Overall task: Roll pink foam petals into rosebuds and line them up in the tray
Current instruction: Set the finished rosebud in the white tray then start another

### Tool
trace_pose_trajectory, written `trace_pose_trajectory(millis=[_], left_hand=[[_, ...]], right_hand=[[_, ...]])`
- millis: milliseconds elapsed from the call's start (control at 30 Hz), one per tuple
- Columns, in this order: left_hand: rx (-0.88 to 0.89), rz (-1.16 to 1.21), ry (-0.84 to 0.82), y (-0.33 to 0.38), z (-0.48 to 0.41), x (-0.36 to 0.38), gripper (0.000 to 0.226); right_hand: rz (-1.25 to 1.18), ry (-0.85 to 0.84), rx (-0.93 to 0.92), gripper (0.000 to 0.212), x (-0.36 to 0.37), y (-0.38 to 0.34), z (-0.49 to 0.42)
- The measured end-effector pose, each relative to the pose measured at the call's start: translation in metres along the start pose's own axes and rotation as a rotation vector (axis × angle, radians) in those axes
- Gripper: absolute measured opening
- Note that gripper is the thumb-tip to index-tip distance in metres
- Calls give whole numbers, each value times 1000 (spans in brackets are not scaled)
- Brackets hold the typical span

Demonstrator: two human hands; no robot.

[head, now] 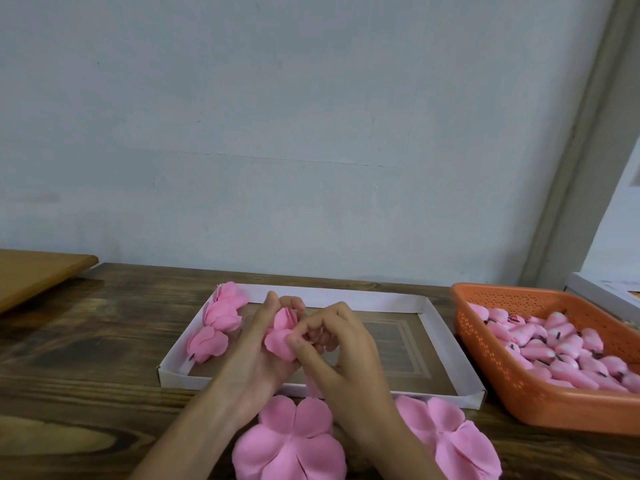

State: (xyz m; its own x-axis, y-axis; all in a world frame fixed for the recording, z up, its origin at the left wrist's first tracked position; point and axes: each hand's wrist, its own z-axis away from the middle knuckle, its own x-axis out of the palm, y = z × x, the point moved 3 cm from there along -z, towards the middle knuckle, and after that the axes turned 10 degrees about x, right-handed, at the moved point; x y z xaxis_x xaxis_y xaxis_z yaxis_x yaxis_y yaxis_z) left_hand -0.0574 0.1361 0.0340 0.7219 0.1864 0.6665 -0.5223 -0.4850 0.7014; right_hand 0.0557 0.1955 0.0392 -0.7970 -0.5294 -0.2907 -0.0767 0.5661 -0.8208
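Head view had you working right over the tray (pixel 346 300), which makes sense, since a finished bud only needs a short drop into the row. Your left grip (pixel 254 348) was curled round the half-rolled rosebud (pixel 281 337), cradling it from behind. Your right grip (pixel 348 351) pinched its near edge with thumb and fingertips, I'd guess to stop the foam springing open. So the bud sat between both grips, above the tray's left half. A few finished rosebuds (pixel 221 317) lined the tray's left wall, and flat petals (pixel 291 443) waited on the surface (pixel 86 341) under your wrists.
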Motion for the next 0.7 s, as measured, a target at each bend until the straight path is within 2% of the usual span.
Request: trace_pose_trajectory(millis=[67, 133, 233, 467, 600, 700], left_hand=[[-11, 27, -48, -1, 0, 8, 78], [10, -15, -93, -1, -1, 10, 85], [35, -116, -154, -2, 3, 9, 61], [76, -170, -172, -4, 6, 2, 61], [83, -133, -184, -3, 3, 5, 46], [113, -157, -95, 0, -1, 3, 34]], right_hand=[[14, 66, 7, 10, 0, 2, 0], [39, 112, 10, 13, 0, 4, -1], [44, 145, 12, 13, 0, 8, -1], [-10, 121, 49, 11, -4, 6, -1], [-45, 98, 62, 10, -7, 1, -2], [-72, 109, 65, 8, -12, -4, -4]])
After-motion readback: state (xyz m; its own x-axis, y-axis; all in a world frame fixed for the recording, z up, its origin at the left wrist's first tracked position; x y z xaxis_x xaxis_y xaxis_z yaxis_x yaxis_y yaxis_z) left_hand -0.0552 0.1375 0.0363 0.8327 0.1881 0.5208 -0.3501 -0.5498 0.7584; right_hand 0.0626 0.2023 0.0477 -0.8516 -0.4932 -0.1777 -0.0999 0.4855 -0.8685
